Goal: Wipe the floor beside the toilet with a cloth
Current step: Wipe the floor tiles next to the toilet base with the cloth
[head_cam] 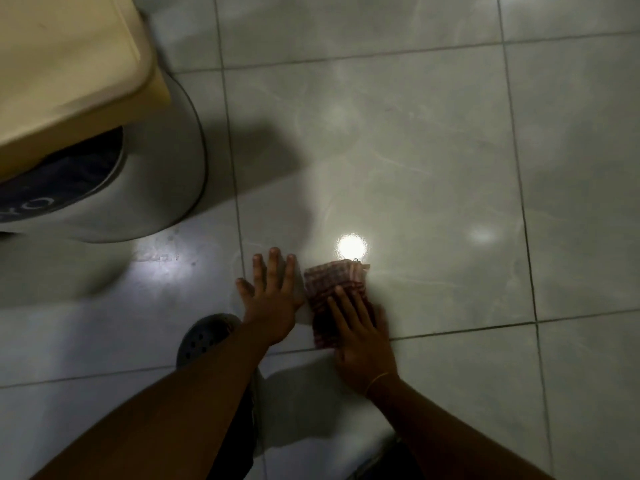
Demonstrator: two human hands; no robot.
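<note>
Glossy pale grey-green floor tiles (398,140), large squares with faint marble veining, split by thin dark grout lines (516,140). A bright round light reflection (352,246) sits on the tile near centre; a fainter glare patch (481,234) lies to its right, and a whitish glare patch (162,268) lower left. Upper left: a rounded pale grey ceramic base (162,188) under a cream-yellow flat lid (69,64), casting a dark shadow (263,150) rightward. Overall lighting dim, edges blurred.
</note>
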